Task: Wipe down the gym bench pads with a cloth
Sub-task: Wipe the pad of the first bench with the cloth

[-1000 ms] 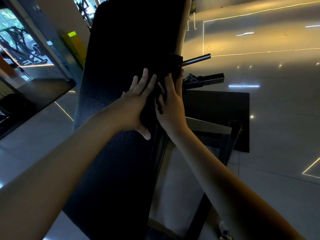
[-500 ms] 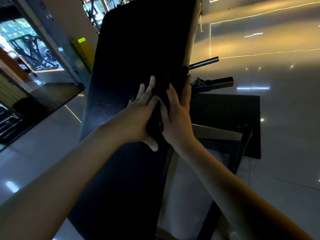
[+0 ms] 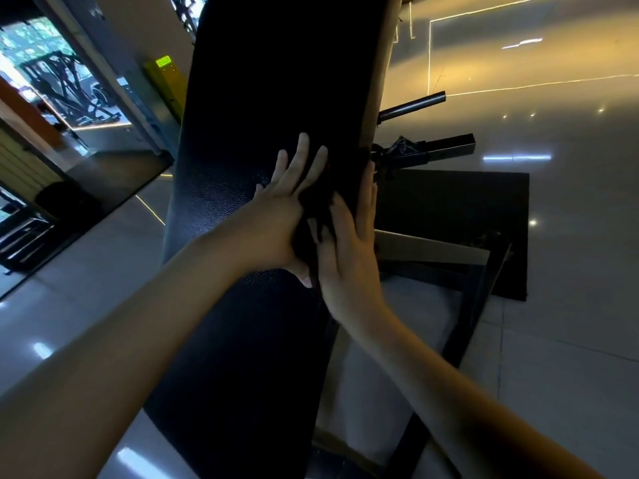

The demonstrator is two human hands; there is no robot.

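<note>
Noted black mat (image 3: 466, 209) flat on glossy tiled floor (image 3: 570, 340), right side. Noted yellow unit (image 3: 169, 84) with lit green panel, upper left; gym machine (image 3: 79, 95) seen behind glass.

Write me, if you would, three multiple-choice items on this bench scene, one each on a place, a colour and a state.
1. Where does the dark cloth lie?
A. On the floor mat
B. On the bench pad, between the left hand and the right hand
C. Over the round bar

2. What colour is the bench pad?
A. Red
B. White
C. Black

3. How are the left hand's fingers?
A. Straight, laid flat on the pad
B. Curled into a fist
C. Lifted clear of the pad

Answers:
1 B, the crumpled cloth shows between the two hands on the pad.
2 C, the textured padding is black.
3 A, the fingers stretch out flat along the pad.
</note>
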